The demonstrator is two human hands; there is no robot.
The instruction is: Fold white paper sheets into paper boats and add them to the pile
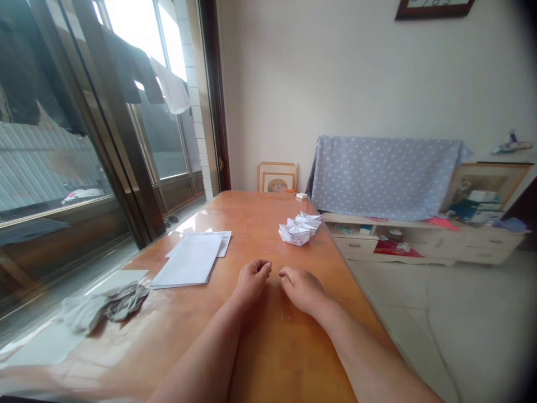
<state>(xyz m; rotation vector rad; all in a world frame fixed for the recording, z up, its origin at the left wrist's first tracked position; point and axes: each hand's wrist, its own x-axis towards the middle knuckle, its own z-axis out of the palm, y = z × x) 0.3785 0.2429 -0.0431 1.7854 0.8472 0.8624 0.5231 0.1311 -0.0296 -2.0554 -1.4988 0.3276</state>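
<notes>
My left hand (254,276) rests on the table's edge-to-edge wooden top (251,215) with its fingers curled in and the thumb against them. Across a small gap, my right hand (300,286) lies with its fingers likewise folded. No object shows in either one. Just beyond the right hand stands a cluster of folded white paper boats (294,232), several of them set close together. Left of my left hand lies a stack of white paper sheets (188,260), with printed text along the far edge of a lower sheet.
Crumpled grey gloves or cloth (123,301) lie at the table's left side. A small white box (301,196) sits at the far end. Beyond the right edge is a low white cabinet (440,243), under a dotted grey cloth (381,176). Glass doors (71,140) line the left.
</notes>
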